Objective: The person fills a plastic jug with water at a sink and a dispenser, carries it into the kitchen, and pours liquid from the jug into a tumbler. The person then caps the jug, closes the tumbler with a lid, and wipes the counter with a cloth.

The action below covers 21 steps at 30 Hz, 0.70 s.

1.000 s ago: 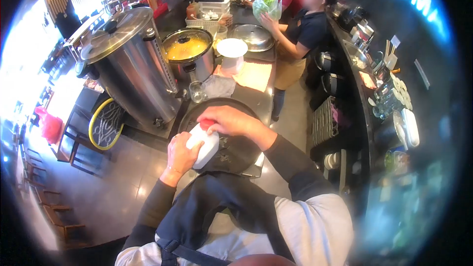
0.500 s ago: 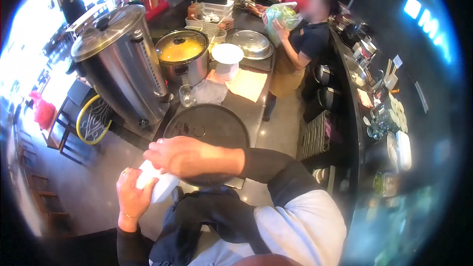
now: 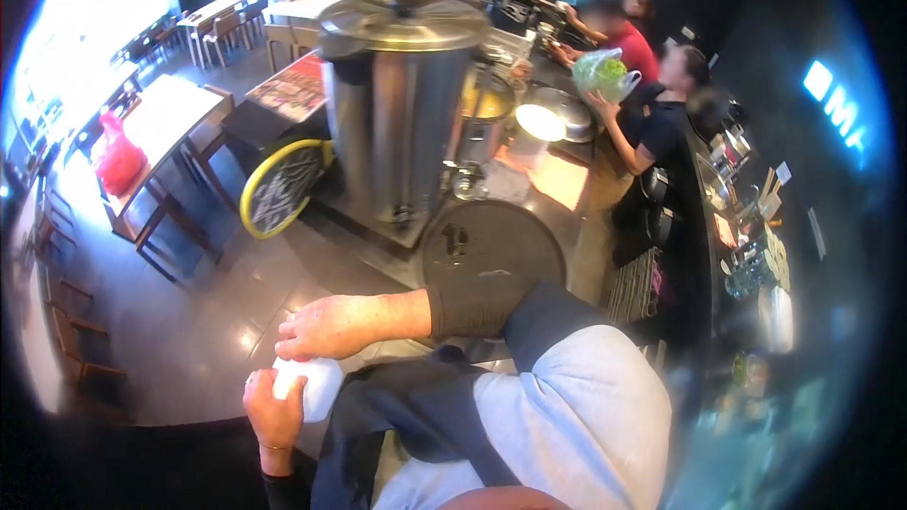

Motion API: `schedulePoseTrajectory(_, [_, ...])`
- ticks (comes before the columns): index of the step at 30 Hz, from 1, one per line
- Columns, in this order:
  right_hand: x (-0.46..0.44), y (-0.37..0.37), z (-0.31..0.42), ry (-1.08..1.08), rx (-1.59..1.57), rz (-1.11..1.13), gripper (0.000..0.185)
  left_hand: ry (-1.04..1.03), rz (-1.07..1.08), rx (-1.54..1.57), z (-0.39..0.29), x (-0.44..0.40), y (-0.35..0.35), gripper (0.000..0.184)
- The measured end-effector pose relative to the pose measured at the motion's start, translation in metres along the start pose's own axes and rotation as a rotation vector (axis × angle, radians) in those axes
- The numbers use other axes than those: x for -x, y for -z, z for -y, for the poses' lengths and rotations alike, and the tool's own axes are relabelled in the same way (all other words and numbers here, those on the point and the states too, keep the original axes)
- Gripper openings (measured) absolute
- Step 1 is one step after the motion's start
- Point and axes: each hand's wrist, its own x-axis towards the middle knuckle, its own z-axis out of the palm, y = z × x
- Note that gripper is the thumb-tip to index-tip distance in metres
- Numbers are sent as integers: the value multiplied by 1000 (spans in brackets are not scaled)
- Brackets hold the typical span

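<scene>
My left hand [image 3: 273, 413] is closed around the near side of a smooth white object [image 3: 319, 389], perhaps a tub or cup; its exact kind is unclear. Across its top lies my right hand [image 3: 329, 325], with curled fingers pressed on its upper edge. Both hands are low in front of my body, left of a round dark tray [image 3: 493, 247] on the counter. The fingers and the glare hide part of the white object.
A tall steel urn [image 3: 402, 132] stands behind the tray, beside a yellow round rack [image 3: 281, 189]. Farther right are a pot, a white container and an orange cloth [image 3: 559, 179]. A person [image 3: 652, 123] holds a bag of greens [image 3: 605, 76]. Tables with chairs stand at left.
My view has turned left, so the urn, tray and co-worker appear farther right. Both hands keep hold of the white object and sit slightly lower in view.
</scene>
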Motion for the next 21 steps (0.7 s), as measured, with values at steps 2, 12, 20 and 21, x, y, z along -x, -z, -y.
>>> schedulePoseTrajectory(2, [-45, -31, 2, -62, 37, 2, 25, -15, -29, -66, 39, 2, 21, 34])
schedulePoseTrajectory(12, [-230, -100, -23, -60, -136, 82, 56, 19, -233, -168, 178, -11, 119, 33])
schedulePoseTrajectory(20, [-380, -137, -74, 30, -4, 159, 78, 178, -394, -247, 275, -44, 167, 30])
schedulePoseTrajectory(21, [-398, -133, -79, 62, 21, 138, 85, 191, -422, -248, 289, -52, 173, 30])
